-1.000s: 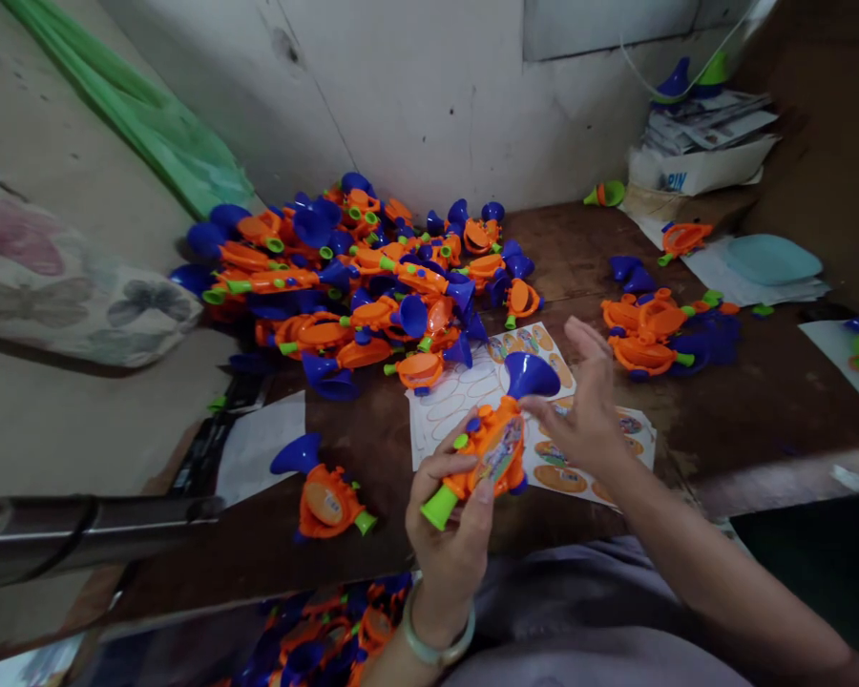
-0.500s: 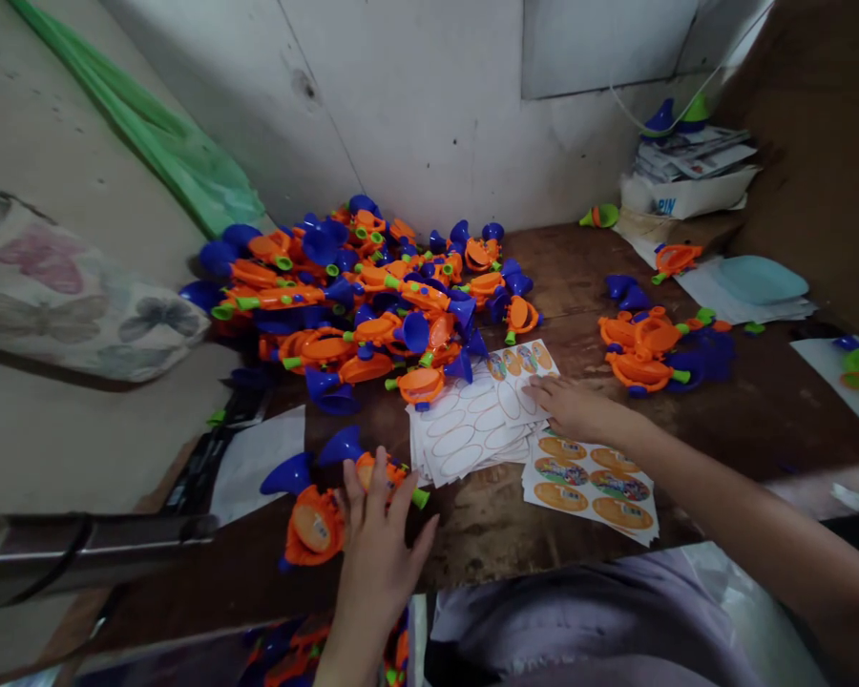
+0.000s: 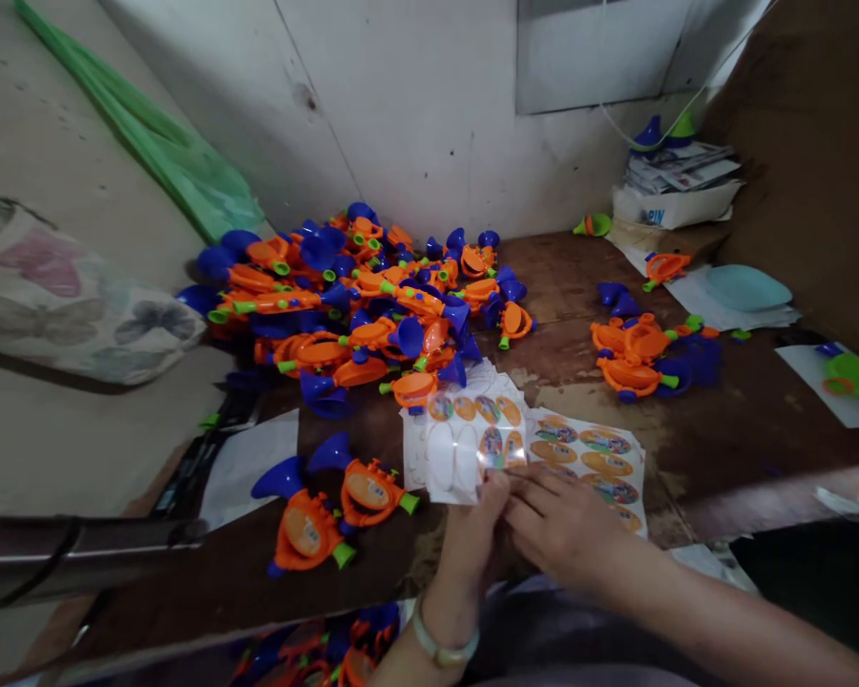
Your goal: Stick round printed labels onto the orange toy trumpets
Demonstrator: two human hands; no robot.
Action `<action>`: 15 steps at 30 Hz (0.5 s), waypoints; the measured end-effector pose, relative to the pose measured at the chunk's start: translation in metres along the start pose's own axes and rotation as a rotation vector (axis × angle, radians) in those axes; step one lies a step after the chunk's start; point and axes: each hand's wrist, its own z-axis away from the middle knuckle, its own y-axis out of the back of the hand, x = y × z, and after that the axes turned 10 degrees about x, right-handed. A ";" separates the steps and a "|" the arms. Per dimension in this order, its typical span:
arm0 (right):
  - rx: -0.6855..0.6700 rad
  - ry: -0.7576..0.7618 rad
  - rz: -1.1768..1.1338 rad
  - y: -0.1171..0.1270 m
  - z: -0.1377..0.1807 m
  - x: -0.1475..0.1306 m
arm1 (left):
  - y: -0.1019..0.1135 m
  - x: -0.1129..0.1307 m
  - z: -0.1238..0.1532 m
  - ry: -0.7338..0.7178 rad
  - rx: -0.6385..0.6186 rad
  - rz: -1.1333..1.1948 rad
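Note:
Both hands meet at the near edge of a dark wooden table (image 3: 722, 420). My left hand (image 3: 476, 539), with a pale bangle on the wrist, pinches the lower edge of a sticker sheet (image 3: 472, 434) and holds it lifted. My right hand (image 3: 555, 520) has its fingers closed on the same sheet's lower edge. The sheet carries a few round orange stickers and several empty ovals. Another sticker sheet (image 3: 594, 458) lies flat just right of it. Two orange toy trumpets with blue bells (image 3: 329, 506) lie to the left of my hands.
A big heap of orange and blue toy trumpets (image 3: 358, 296) fills the back left corner. A smaller group (image 3: 644, 353) sits at the right. Papers and a box (image 3: 677, 186) are stacked at the back right. A metal tube (image 3: 78, 549) crosses the lower left.
My left hand has let go of the trumpet, now lying beside the other one, and moved right. Both hands have taken hold of the sticker sheet and lifted it.

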 end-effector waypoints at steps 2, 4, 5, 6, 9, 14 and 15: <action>0.099 -0.088 -0.119 0.003 -0.003 -0.005 | -0.008 0.006 0.002 -0.014 0.176 0.094; 0.185 -0.194 -0.122 0.009 -0.009 0.004 | -0.012 0.011 0.006 -0.011 0.283 0.143; 0.223 -0.237 -0.084 0.012 -0.012 0.011 | -0.013 0.012 0.008 -0.006 0.305 0.145; 0.251 -0.268 -0.045 0.013 -0.014 0.017 | -0.013 0.013 0.011 -0.003 0.308 0.139; 0.209 -0.313 -0.053 0.011 -0.018 0.029 | -0.012 0.014 0.020 -0.038 0.245 0.124; 0.198 -0.371 -0.210 0.001 -0.017 0.023 | -0.004 0.014 0.023 -0.052 0.146 0.050; 0.219 -0.381 -0.223 0.001 -0.017 0.021 | -0.002 0.014 0.023 -0.048 0.134 0.034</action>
